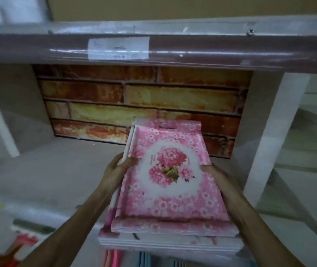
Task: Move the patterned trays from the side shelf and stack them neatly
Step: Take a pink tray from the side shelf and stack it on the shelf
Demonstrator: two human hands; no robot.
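Note:
A stack of pink flower-patterned trays [170, 182] is held lengthwise in front of me, its far end over the shelf board [57, 166]. The top tray shows a pink bouquet on a white oval. Under it lie several more trays, their white and pink edges showing at the near end [169, 243]. My left hand [118, 168] grips the stack's left edge, thumb on top. My right hand [214, 175] grips the right edge. Both forearms reach in from below.
A brick-pattern panel [142, 105] backs the shelf bay. An upper shelf rail [173, 53] wrapped in clear plastic, with a white label, runs overhead. White uprights [275, 128] stand on either side. Coloured items [115, 257] sit below the stack, red ones at the lower left.

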